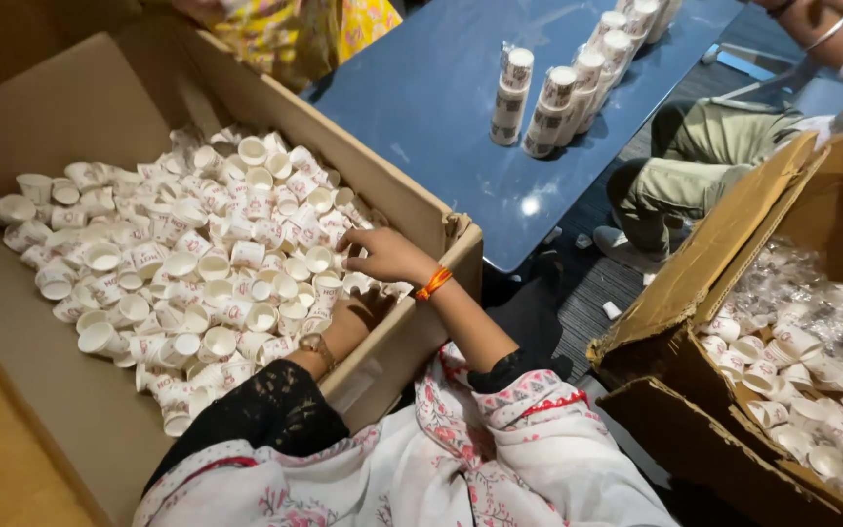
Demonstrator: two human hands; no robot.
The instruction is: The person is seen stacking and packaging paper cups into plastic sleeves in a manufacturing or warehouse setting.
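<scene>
- Nearest to me are my own sleeves: a black lace one on the left arm, and white cloth with a pink flower print across my lap.
- My left hand (343, 314) is sunk among the paper cups (197, 263) by the near wall of the big cardboard box (80, 410). It is mostly hidden, so I cannot tell whether it is open or gripping anything.
- My right hand (387, 256), with an orange thread at the wrist, reaches over the box's right wall. Its fingers are loosely curled and touch the cups at the pile's right edge; I cannot tell if they have closed on one.
- The cups are small and white with a reddish printed band. They lie loose in the box, many on their sides, some mouth up, heaped towards the right wall.
- To my right stands a second cardboard box (704, 283) with its flaps open, holding the same kind of cups among clear plastic wrap (812, 283).
- Beyond the big box is a blue table (441, 107). On it a row of stacked cups (563, 93), sleeved in clear plastic, runs towards the far corner.
- Past the table a seated person's olive trousers (695, 161) show on the right, and yellow patterned clothing (295, 34) at the top.
</scene>
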